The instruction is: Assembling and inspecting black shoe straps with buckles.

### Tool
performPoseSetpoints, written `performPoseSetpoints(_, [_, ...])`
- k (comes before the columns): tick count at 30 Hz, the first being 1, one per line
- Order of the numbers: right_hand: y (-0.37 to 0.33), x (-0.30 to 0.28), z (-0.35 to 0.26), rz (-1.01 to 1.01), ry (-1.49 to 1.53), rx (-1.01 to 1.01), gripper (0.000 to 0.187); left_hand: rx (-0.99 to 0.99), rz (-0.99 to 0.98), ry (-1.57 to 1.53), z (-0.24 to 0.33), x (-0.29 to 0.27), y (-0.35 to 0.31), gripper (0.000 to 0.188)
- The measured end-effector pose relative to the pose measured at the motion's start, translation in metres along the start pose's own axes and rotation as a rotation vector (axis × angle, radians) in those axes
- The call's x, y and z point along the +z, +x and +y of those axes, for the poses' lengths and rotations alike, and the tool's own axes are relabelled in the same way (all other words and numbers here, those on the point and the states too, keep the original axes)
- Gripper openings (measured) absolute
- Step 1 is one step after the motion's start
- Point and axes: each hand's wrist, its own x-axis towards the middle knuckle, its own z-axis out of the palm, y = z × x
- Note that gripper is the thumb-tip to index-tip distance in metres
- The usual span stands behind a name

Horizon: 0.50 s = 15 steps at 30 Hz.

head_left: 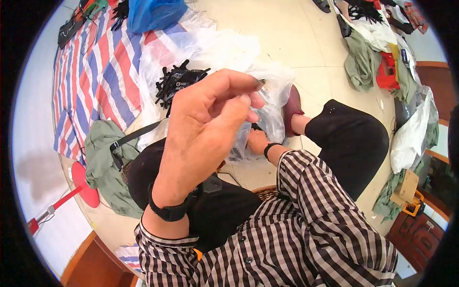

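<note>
My left hand [205,124] is raised close to the camera, fingers bent. A gap shows between the thumb and the index finger, and nothing is visible in it. The index fingertip looks dark. Lower and further off, my right hand [258,140] is closed at a small black piece [256,126], over a crumpled clear plastic bag [275,81]. The kind of that piece cannot be made out. Beyond my left hand, a heap of black straps with plastic buckles [179,83] lies on the plastic. My left hand partly covers the heap.
A striped tarp [103,71] with a blue bag [155,14] spreads at the far left. Olive green cloth [112,167] with a black strap [136,136] lies beside my left leg, near a red round base [86,184]. Garments [361,60] and a white bag [411,138] line the right.
</note>
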Motion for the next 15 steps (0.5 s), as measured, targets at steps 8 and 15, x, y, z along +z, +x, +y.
performPoseSetpoints(8, [0.007,-0.024,0.032,-0.27,0.188,0.092,0.033,0.027,-0.012,0.038,-0.005,-0.001,0.004,0.022])
performPoseSetpoints(15, [-0.012,-0.023,0.02,-0.253,-0.075,0.013,0.016,0.051,-0.025,0.068,-0.01,0.001,0.005,0.021])
